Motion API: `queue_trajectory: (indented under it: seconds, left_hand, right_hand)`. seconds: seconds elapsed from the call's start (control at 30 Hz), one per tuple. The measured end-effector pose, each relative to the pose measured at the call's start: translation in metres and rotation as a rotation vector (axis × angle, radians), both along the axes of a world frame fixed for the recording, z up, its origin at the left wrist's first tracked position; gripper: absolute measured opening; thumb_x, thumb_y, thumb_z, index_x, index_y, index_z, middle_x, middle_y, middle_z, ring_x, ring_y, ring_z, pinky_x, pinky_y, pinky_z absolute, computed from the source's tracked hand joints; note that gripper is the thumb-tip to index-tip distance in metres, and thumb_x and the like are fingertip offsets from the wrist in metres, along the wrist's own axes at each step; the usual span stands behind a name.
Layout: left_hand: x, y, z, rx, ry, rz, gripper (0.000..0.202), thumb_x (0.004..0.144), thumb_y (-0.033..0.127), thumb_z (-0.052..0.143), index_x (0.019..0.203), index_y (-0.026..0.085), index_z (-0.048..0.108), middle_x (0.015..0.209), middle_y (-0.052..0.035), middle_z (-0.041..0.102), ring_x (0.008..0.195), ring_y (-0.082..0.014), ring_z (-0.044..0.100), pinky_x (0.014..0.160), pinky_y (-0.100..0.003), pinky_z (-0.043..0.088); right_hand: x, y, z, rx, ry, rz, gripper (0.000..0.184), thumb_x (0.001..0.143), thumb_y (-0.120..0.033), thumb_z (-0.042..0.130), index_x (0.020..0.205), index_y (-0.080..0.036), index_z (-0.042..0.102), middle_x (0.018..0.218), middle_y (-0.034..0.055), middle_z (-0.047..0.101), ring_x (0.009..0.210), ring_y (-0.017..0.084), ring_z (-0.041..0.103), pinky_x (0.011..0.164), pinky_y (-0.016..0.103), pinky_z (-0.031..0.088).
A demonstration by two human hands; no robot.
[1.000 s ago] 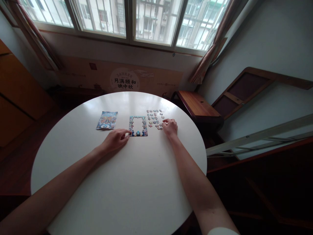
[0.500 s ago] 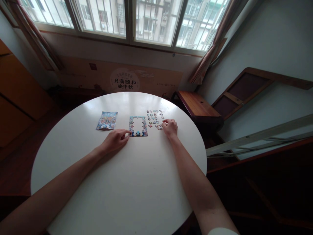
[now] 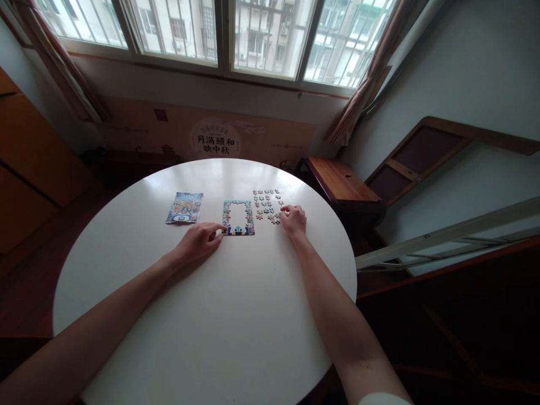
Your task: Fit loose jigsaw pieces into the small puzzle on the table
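A partly joined jigsaw puzzle (image 3: 252, 220) lies flat on the white table, its border of pieces standing around a bare white middle. At its lower left corner is my left hand (image 3: 202, 238), fingers curled and the fingertips pressed against the puzzle's edge. Loose puzzle pieces (image 3: 260, 205) are spread in rough rows just right of the puzzle. My right hand (image 3: 294, 219) rests at the right side of these pieces with its fingers bent together. Whatever its fingertips hold, if anything, is too small to make out.
A colourful printed packet (image 3: 184, 207) with a penguin-like picture lies left of the puzzle on the round white table (image 3: 202, 326). Beyond the table's right edge stands a wooden stool or bench (image 3: 341, 179). A barred window (image 3: 265, 36) is behind the table.
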State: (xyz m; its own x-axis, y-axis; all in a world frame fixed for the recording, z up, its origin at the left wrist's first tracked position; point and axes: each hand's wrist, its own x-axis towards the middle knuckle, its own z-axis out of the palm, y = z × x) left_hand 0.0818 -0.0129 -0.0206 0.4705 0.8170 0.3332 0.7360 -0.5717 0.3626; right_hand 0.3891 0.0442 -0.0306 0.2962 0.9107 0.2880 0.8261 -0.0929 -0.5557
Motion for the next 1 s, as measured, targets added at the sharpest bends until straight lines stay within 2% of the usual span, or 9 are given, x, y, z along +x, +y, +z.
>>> queue_trajectory:
  seconds: [1.0]
  left_hand:
    - [-0.0004, 0.0009, -0.0006, -0.004, -0.002, 0.003, 0.03, 0.086, 0.029, 0.049, 0.106, 0.02, 0.069, 0.067, -0.0003, 0.058, 0.061, -0.0123, 0.051, 0.061, -0.022, 0.036]
  right_hand:
    - [-0.0001, -0.0003, 0.0002, -0.009, -0.002, 0.002, 0.023, 0.078, -0.024, 0.052, 0.091, -0.023, 0.07, 0.098, 0.0068, 0.058, 0.096, 0.023, 0.052, 0.092, 0.038, 0.039]
